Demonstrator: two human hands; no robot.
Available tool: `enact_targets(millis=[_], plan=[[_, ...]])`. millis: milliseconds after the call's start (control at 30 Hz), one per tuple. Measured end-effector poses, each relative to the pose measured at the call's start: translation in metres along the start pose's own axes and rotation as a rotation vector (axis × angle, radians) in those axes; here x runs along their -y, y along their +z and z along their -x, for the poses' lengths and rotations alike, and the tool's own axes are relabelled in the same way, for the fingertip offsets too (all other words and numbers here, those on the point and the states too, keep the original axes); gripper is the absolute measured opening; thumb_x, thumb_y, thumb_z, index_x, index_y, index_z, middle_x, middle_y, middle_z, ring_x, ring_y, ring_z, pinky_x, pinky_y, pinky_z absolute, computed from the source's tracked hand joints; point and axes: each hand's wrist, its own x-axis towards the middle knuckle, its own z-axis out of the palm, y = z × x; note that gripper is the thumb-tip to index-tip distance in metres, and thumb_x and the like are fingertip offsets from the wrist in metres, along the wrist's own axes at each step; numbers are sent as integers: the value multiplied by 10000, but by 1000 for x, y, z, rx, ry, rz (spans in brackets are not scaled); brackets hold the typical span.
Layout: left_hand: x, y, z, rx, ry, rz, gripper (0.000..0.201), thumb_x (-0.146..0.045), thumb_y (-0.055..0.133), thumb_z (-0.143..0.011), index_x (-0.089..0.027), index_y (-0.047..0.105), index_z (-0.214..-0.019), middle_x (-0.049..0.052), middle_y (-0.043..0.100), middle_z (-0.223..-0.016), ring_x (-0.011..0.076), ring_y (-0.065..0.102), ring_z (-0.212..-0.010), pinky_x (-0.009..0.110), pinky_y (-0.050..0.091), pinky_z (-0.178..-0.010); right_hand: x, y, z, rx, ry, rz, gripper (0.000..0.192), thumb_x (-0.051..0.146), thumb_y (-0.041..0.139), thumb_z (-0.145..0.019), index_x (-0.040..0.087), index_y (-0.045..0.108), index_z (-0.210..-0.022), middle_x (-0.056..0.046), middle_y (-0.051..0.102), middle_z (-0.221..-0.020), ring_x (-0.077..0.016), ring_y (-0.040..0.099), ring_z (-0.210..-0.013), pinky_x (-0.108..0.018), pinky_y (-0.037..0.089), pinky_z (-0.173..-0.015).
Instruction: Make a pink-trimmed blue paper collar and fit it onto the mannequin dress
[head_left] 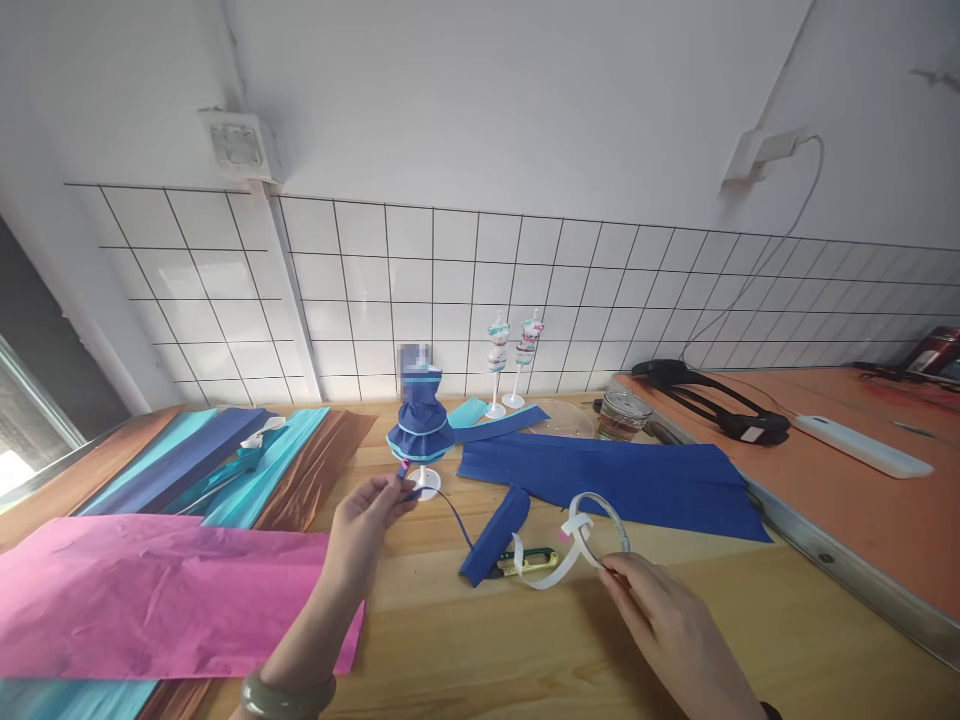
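Observation:
My left hand pinches a narrow dark blue paper strip, with a small pink spot near the fingertips. Just behind it stands a small mannequin in a blue tiered dress with light blue trim, on a white round stand. Between the thumb and fingers of my right hand is a ring of white tape; a loose length curls off to the left. Under that loose end lie snips, partly hidden by a folded blue paper piece.
Pink paper and brown, teal and blue sheets cover the left side. A large blue sheet lies centre right. Two patterned mannequins stand by the tiled wall. Further right are a glass jar and black headphones.

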Motion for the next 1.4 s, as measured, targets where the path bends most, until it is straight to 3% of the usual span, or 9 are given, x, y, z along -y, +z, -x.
enact_targets(millis=[300, 400, 500, 600, 767, 967, 1100, 1267, 1400], plan=[[1, -34, -21, -378, 260, -597, 159, -334, 666, -614, -182, 666, -660, 93, 610, -1056, 323, 474, -1099, 479, 235, -1007, 3, 3, 3, -33, -28, 16, 141, 272, 417, -883, 225, 549, -902, -49, 664, -793, -186, 631, -663, -303, 497, -602], [0, -22, -13, -342, 428, -732, 136, -330, 620, -670, -203, 663, -693, 76, 616, -976, 283, 495, -1028, 461, 260, -980, 14, 4, 0, -41, -36, -7, 136, 259, 430, -878, 221, 559, -900, -55, 669, -782, -182, 625, -647, -296, 490, -589], [0, -2, 3, -86, 535, -727, 137, -317, 570, -739, -202, 639, -712, 63, 636, -889, 231, 544, -902, 374, 383, -849, 28, 3, -3, -27, -10, -62, 142, 245, 434, -874, 217, 568, -912, -52, 662, -763, -181, 618, -649, -291, 478, -607], [0, 16, 17, 293, 298, -480, 148, -318, 557, -779, -193, 625, -738, 60, 651, -927, 209, 564, -928, 312, 410, -818, 44, -3, -7, 18, 13, -178, 149, 239, 427, -874, 218, 564, -930, -36, 632, -711, -168, 589, -604, -268, 450, -568], [2, 25, 28, 475, -77, -63, 143, -297, 610, -773, -156, 623, -750, 64, 680, -824, 174, 599, -832, 265, 439, -733, 68, -16, -11, 126, 156, -468, 155, 322, 449, -861, 235, 577, -858, -1, 553, -620, -135, 486, -501, -228, 393, -480], [-3, 25, 31, 560, -218, 201, 118, -240, 634, -764, -144, 565, -765, 102, 678, -876, 211, 633, -845, 213, 463, -536, 88, -15, -21, 290, 571, -1053, 318, 481, 459, -829, 201, 558, -715, 19, 538, -638, -74, 427, -431, -210, 346, -445], [-5, 27, 35, 568, -251, 194, 133, -250, 622, -771, -148, 542, -801, 116, 641, -960, 280, 606, -959, 207, 493, -438, 95, -2, -24, 320, 623, -1186, 349, 503, 498, -804, 176, 543, -691, 14, 560, -641, -60, 448, -424, -214, 335, -471], [-1, 30, 39, 561, -283, 200, 166, -266, 632, -768, -148, 525, -815, 101, 652, -947, 256, 614, -956, 314, 552, -669, 104, 14, -23, 383, 609, -1255, 370, 519, 508, -792, 169, 526, -672, 24, 547, -572, -60, 468, -403, -206, 347, -466], [1, 31, 38, 534, -304, 139, 196, -299, 642, -759, -147, 526, -804, 93, 678, -886, 204, 642, -856, 337, 506, -777, 100, 22, -22, 373, 645, -1172, 370, 542, 482, -785, 183, 550, -844, -33, 622, -775, -99, 542, -435, -240, 423, -463]])
